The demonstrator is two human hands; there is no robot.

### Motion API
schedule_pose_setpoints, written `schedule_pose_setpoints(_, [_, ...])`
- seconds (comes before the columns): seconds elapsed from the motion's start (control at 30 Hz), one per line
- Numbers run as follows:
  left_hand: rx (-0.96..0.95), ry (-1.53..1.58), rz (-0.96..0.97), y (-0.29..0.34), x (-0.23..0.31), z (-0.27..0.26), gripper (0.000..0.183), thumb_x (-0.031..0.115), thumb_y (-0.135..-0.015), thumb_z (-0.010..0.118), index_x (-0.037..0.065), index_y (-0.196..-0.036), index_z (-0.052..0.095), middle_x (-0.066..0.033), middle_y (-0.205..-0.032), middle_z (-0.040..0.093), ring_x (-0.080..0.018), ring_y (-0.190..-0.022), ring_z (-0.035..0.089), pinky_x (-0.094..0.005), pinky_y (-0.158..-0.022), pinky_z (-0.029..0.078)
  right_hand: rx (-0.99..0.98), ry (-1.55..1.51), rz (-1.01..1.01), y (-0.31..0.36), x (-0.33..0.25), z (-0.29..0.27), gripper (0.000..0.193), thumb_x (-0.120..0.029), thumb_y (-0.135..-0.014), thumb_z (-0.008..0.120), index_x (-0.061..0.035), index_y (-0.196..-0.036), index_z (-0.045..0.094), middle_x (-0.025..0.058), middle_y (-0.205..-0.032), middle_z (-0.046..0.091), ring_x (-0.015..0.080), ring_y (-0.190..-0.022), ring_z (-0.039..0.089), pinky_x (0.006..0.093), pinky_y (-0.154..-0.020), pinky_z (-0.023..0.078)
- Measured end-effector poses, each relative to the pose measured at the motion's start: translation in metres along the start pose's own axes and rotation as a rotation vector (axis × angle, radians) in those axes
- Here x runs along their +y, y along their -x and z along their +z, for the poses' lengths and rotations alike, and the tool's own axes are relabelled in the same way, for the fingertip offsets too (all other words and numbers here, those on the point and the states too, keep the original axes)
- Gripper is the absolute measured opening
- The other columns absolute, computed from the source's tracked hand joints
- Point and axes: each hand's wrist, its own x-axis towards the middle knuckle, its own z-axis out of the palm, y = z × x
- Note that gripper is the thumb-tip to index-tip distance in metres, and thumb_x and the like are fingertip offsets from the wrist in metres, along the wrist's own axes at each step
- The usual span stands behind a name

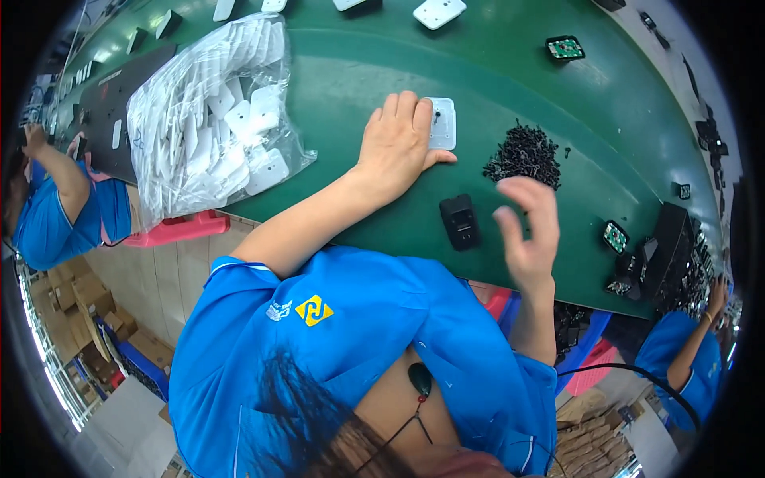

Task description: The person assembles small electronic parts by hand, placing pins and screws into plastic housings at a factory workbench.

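Observation:
My left hand [396, 145] lies palm down over the left part of a white plastic cover [444, 127] on the green table. Its thumb stretches along the cover's near edge, and the hand hides the cover's left side. A small dark piece shows inside the cover. My right hand [532, 231], slightly blurred, hovers with thumb and fingers apart and nothing visible between them. Just beyond it is a heap of small black parts [523, 155]. Left of the right hand, a black plastic housing [460, 222] with slots lies on the table.
A clear bag of white covers [215, 127] lies at left. Green circuit boards in black shells [565, 48] [615, 237] and a black box [669, 247] are at right. More white covers [439, 13] line the far side. Co-workers' arms [60, 163] [693, 350] show at both sides.

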Motion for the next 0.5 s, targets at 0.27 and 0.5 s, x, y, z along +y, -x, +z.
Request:
schedule_pose_setpoints(0.27, [-0.016,-0.052,-0.01,-0.015,0.007,0.001,0.073,0.051,-0.064,0.074,0.0,-0.11,0.051,-0.0129,-0.098,0.049,-0.028,-0.092,0.05,-0.0362,-0.075,0.046,-0.314,0.39,-0.144,0.014,-0.021,0.02,0.035,-0.015,-0.079,0.059,-0.0159,-0.114,0.064,0.0083,-0.123,0.055,0.0251,-0.103,0.054,0.0364,-0.079,0.045])
schedule_pose_setpoints(0.5, [-0.041,-0.068,0.123,-0.01,-0.007,-0.011,0.052,0.027,-0.076,0.07,0.005,-0.12,0.053,-0.0078,-0.105,0.053,-0.0251,-0.098,0.051,-0.0357,-0.079,0.044,-0.531,0.439,-0.201,0.004,-0.013,0.006,0.044,-0.01,-0.076,0.053,-0.0131,-0.119,0.061,0.0069,-0.132,0.051,0.027,-0.111,0.051,0.0373,-0.087,0.045])
